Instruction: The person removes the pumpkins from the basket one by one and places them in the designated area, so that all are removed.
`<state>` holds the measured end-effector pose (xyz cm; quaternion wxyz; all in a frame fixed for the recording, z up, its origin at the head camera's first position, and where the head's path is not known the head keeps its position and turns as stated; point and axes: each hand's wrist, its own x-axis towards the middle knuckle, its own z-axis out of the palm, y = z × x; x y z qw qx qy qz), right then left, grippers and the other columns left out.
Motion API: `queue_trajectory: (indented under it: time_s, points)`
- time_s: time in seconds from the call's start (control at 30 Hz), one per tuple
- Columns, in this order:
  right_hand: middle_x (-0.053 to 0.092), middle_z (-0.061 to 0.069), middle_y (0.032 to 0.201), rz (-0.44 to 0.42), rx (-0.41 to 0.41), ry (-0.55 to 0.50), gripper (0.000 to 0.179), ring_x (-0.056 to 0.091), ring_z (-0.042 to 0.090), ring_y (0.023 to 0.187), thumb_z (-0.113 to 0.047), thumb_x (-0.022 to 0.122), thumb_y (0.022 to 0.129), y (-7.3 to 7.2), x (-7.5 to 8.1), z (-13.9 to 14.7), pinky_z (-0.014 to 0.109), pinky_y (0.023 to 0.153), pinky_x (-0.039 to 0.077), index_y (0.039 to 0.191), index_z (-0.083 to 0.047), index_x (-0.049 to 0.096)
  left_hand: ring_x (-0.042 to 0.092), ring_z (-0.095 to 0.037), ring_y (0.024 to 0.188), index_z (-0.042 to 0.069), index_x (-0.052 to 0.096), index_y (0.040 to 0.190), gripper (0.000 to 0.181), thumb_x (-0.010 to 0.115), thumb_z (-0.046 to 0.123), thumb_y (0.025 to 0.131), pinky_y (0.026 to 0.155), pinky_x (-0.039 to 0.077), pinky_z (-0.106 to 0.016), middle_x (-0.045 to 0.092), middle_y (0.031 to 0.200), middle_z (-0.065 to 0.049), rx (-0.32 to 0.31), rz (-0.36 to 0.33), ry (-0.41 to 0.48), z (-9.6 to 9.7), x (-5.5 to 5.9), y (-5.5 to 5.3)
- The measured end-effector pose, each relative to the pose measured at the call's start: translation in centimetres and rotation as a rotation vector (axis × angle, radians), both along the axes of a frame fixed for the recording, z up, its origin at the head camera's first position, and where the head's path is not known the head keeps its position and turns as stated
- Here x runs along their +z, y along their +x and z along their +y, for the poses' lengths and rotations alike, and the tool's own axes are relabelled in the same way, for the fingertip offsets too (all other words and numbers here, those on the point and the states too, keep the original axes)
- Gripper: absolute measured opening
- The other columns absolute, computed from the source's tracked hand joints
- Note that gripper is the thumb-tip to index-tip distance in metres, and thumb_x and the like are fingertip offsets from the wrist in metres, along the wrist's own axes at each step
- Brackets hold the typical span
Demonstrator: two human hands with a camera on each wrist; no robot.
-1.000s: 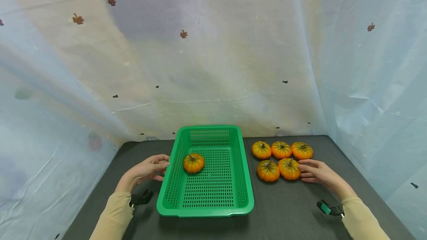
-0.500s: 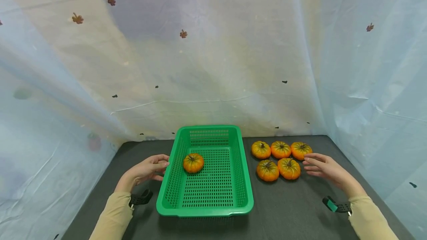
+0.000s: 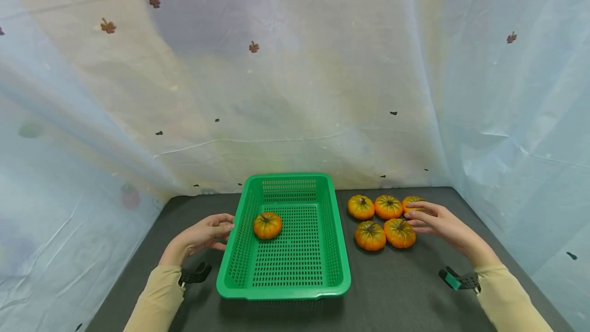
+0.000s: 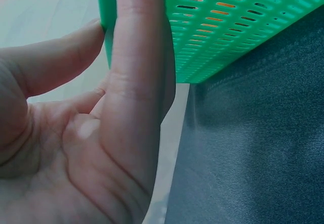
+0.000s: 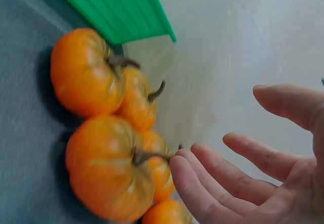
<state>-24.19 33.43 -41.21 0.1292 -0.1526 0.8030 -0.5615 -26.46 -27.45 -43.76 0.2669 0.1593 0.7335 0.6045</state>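
Note:
My left hand (image 3: 207,232) holds the left rim of a green plastic basket (image 3: 342,250). In the left wrist view the thumb lies above the rim (image 4: 105,11) and a finger below it. Inside the basket sits one orange pumpkin (image 3: 267,225) with greenish ribs. My right hand (image 3: 435,222) hovers with relaxed, spread fingers over the right end of a pumpkin group, holding nothing. Its fingertips overlap the back right pumpkin (image 3: 410,200), partly hiding it. Just in front is the front right pumpkin (image 3: 399,233). The right wrist view shows the fingers (image 5: 217,171) beside the pumpkin stems.
Left of the front right pumpkin lies another pumpkin (image 3: 370,236). Two more, a back left one (image 3: 360,207) and a back middle one (image 3: 388,207), stand behind. All rest on a dark table (image 3: 392,291), enclosed by pale patterned sheeting (image 3: 295,91).
My right hand has left the front right pumpkin's side, drawn back to the right, then shifted left and away over the back right pumpkin. The left hand and basket have stayed put.

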Motion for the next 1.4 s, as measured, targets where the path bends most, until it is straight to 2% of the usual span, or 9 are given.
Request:
queue_trajectory:
  time_s: [0.27, 0.53, 0.77, 0.97, 1.13, 1.23, 1.4]
  points:
    - [0.043, 0.030, 0.136, 0.019, 0.006, 0.024, 0.058, 0.046, 0.047, 0.119, -0.029, 0.052, 0.101, -0.1, 1.8, -3.0, 0.050, 0.094, 0.047, 0.143, 0.004, 0.033, 0.060, -0.032, 0.106, -0.004, 0.033, 0.137, 0.044, 0.047, 0.021, 0.103, 0.086, 0.053, -0.048, 0.056, 0.123, -0.017, 0.002, -0.003, -0.007, -0.1, -0.1, -0.1]
    - [0.044, 0.026, 0.137, 0.065, 0.071, 0.010, 0.050, 0.050, 0.041, 0.119, -0.028, 0.054, 0.100, -0.8, 3.1, -5.5, 0.051, 0.094, 0.047, 0.140, 0.000, 0.041, 0.060, -0.032, 0.107, -0.004, 0.034, 0.137, 0.044, 0.047, 0.021, 0.103, 0.086, 0.052, -0.048, 0.055, 0.124, -0.017, -0.004, -0.007, 0.004, -0.2, 0.0, -0.1]
    - [0.048, 0.023, 0.135, 0.054, 0.112, -0.011, 0.049, 0.059, 0.026, 0.110, -0.028, 0.055, 0.100, -1.2, 3.9, -7.3, 0.042, 0.092, 0.051, 0.139, -0.001, 0.042, 0.060, -0.033, 0.106, -0.003, 0.036, 0.136, 0.042, 0.048, 0.021, 0.103, 0.086, 0.052, -0.049, 0.056, 0.123, -0.017, 0.012, -0.011, 0.004, -0.1, 0.0, -0.1]
    - [0.049, 0.020, 0.135, 0.025, 0.133, -0.022, 0.048, 0.055, 0.033, 0.114, -0.029, 0.055, 0.100, -1.7, 4.2, -8.6, 0.051, 0.096, 0.046, 0.139, -0.004, 0.044, 0.060, -0.033, 0.105, -0.005, 0.035, 0.137, 0.044, 0.049, 0.020, 0.103, 0.086, 0.052, -0.049, 0.056, 0.122, -0.018, 0.022, -0.015, 0.003, 0.0, 0.0, 0.1]
    - [0.049, 0.017, 0.136, 0.020, 0.157, -0.021, 0.047, 0.049, 0.041, 0.119, -0.031, 0.054, 0.100, -2.1, 4.6, -9.7, 0.046, 0.095, 0.048, 0.139, -0.007, 0.045, 0.061, -0.033, 0.104, -0.005, 0.034, 0.137, 0.045, 0.049, 0.020, 0.102, 0.086, 0.053, -0.048, 0.056, 0.121, -0.018, 0.032, -0.015, 0.004, -0.1, 0.0, 0.1]
    - [0.050, 0.015, 0.136, 0.018, 0.176, -0.022, 0.046, 0.051, 0.037, 0.119, -0.030, 0.053, 0.100, -2.4, 4.8, -10.4, 0.044, 0.094, 0.048, 0.140, -0.009, 0.044, 0.061, -0.033, 0.104, -0.005, 0.034, 0.137, 0.045, 0.049, 0.020, 0.103, 0.086, 0.053, -0.048, 0.056, 0.122, -0.018, 0.023, -0.012, 0.006, -0.1, 0.0, 0.1]
    - [0.051, 0.015, 0.135, 0.018, 0.202, -0.039, 0.047, 0.052, 0.035, 0.119, -0.030, 0.054, 0.100, -3.0, 5.1, -11.5, 0.049, 0.097, 0.045, 0.140, -0.008, 0.044, 0.061, -0.033, 0.105, -0.005, 0.034, 0.137, 0.044, 0.048, 0.020, 0.103, 0.086, 0.053, -0.048, 0.056, 0.122, -0.018, 0.012, -0.008, 0.011, 0.0, 0.0, 0.0]
